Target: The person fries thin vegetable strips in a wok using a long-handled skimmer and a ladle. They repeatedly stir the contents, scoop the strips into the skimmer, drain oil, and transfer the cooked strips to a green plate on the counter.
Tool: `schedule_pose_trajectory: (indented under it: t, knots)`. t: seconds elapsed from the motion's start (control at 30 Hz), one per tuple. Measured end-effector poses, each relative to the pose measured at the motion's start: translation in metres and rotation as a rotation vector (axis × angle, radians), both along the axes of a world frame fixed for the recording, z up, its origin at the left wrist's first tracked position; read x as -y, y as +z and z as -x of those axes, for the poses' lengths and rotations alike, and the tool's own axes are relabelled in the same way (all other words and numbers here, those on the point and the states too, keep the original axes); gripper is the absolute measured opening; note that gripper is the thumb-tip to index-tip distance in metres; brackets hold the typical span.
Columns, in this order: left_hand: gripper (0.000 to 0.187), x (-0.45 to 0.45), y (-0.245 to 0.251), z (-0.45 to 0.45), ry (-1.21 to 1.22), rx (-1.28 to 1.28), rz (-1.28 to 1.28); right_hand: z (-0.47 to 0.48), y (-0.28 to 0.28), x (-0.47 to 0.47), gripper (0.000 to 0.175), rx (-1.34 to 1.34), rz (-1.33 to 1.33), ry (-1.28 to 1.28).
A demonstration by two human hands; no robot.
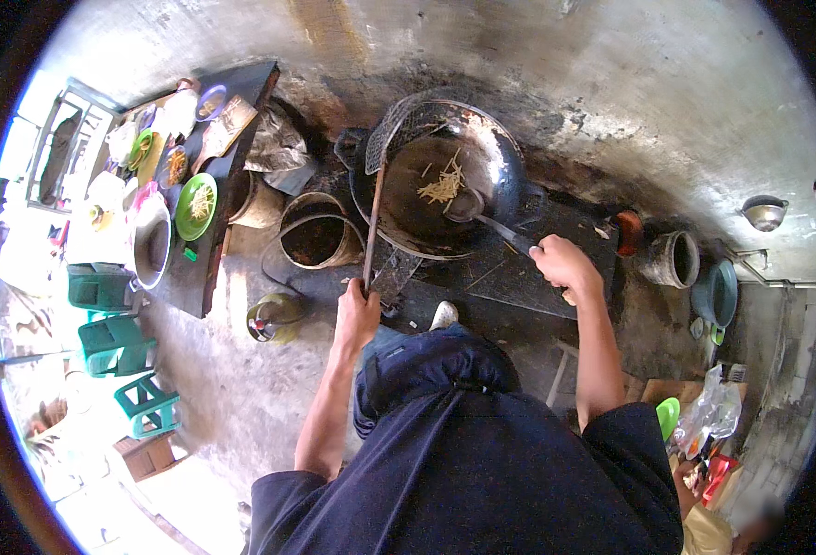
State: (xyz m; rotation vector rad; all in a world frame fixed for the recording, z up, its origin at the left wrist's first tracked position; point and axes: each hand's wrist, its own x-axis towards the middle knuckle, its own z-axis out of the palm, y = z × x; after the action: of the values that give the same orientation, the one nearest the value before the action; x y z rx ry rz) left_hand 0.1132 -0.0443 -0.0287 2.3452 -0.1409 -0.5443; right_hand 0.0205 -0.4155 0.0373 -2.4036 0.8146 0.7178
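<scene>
A large blackened wok (408, 232) stands before me against the wall, with pale thin strips of food (444, 184) gathered inside it. My left hand (358, 311) grips the long handle of a wire mesh strainer (387, 132), whose dark head rests along the wok's left rim. In my right hand (566, 263) is the handle of a metal ladle (466, 206). The ladle's round bowl lies inside the wok, just below and right of the strips. How much liquid the wok contains is hard to make out.
Left of the wok stand a bucket (289, 239) and a small gas cylinder (261, 320). A dark table (200, 277) holds a green plate (187, 215) of similar strips and a metal basin (165, 260). Green stools (146, 406) stand beyond. Another person's sleeve (705, 531) shows lower right.
</scene>
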Motion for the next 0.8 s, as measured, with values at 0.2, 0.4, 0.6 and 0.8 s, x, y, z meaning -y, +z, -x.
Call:
schedule_pose_trajectory:
  t: [0.2,0.4,0.6,0.8]
  knots:
    - [0.032,-0.002,-0.037,0.005,-0.044,-0.002,0.019,-0.024,-0.054,-0.039,0.040,0.164,0.177,-0.031]
    - [0.035,-0.005,-0.048,0.019,-0.061,-0.070,0.062,0.020,-0.012,-0.045,0.033,0.344,0.378,-0.001]
    - [0.034,-0.003,-0.014,0.013,-0.099,-0.097,0.123,0.047,0.035,-0.032,0.038,0.323,0.428,-0.049]
    - [0.027,-0.001,0.018,-0.004,-0.102,0.045,0.122,0.038,0.026,-0.013,0.034,0.187,0.279,-0.126]
